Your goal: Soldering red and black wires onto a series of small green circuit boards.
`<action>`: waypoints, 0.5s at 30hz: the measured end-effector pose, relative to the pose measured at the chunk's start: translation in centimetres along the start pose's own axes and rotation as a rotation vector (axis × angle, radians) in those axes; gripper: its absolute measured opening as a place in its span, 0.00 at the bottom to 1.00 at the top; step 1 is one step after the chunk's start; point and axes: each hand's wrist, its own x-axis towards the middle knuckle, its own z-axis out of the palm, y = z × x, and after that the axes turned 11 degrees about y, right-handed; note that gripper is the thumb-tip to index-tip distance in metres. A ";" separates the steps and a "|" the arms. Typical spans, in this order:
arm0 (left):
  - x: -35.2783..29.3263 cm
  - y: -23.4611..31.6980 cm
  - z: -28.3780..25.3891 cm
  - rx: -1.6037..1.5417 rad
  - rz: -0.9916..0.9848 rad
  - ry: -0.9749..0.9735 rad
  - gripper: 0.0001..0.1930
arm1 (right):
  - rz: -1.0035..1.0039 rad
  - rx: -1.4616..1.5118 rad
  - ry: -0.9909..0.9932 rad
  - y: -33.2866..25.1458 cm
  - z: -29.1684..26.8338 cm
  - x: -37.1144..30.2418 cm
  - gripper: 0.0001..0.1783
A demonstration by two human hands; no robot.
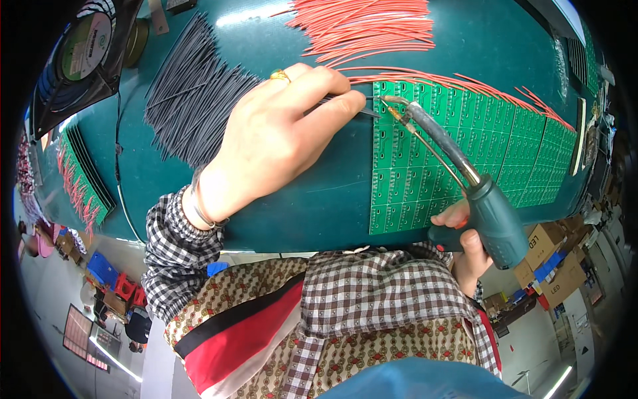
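My left hand, with a ring and a bracelet, pinches thin black wires between thumb and fingers. Their ends reach the upper left corner of a panel of green circuit boards. In my right hand is a dark green soldering gun, gripped by its handle. Its tip meets the same corner, close to the wire ends, and a thin metal tube runs alongside the barrel. Red wires line the panel's far edge. Beside my left hand lies a pile of black wires.
Beyond the panel lies a heap of red wires. A black fan stands at the far left, with a cable hanging past it. Stacked green boards with red wires sit at the left edge. Cardboard boxes are on the right.
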 end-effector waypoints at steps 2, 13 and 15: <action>-0.1 -0.1 0.1 -0.001 0.011 0.021 0.15 | -0.002 0.013 -0.008 0.0 0.1 0.0 0.28; 0.0 -0.2 0.1 -0.017 0.027 0.033 0.15 | -0.024 0.007 -0.006 0.0 0.2 0.1 0.31; 0.0 -0.2 0.2 -0.021 0.028 0.035 0.15 | -0.023 0.003 0.002 0.0 0.2 0.1 0.32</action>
